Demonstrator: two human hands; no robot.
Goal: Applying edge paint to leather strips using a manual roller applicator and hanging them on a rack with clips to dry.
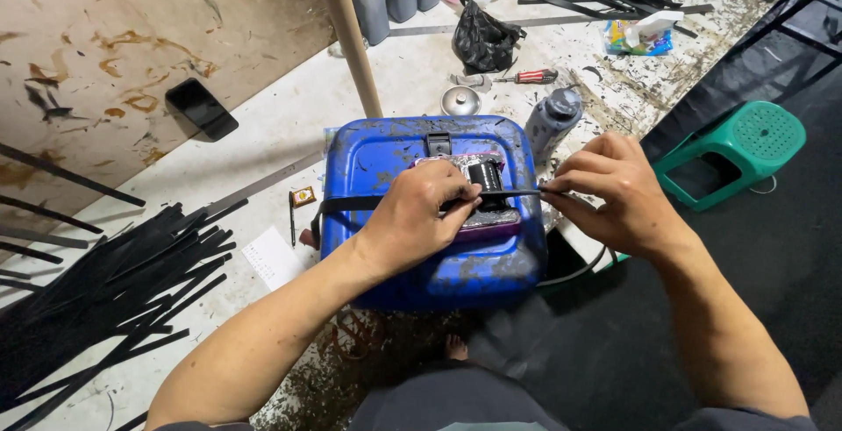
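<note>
A blue plastic box (377,155) smeared with black stains sits in front of me. Across its lid runs a thin black strip (351,204), stretched left to right. My left hand (419,212) pinches the strip over a small black-stained container (485,175) resting on the lid. My right hand (610,190) grips the same strip at the box's right edge. A black cable (579,270) hangs below my right hand.
A heap of black strips (105,291) lies at the left. A wooden pole (351,32) rises behind the box. Grey bottles (551,120), a red screwdriver (531,77), a black bag (484,41), a phone (201,107) and a green stool (745,146) surround it.
</note>
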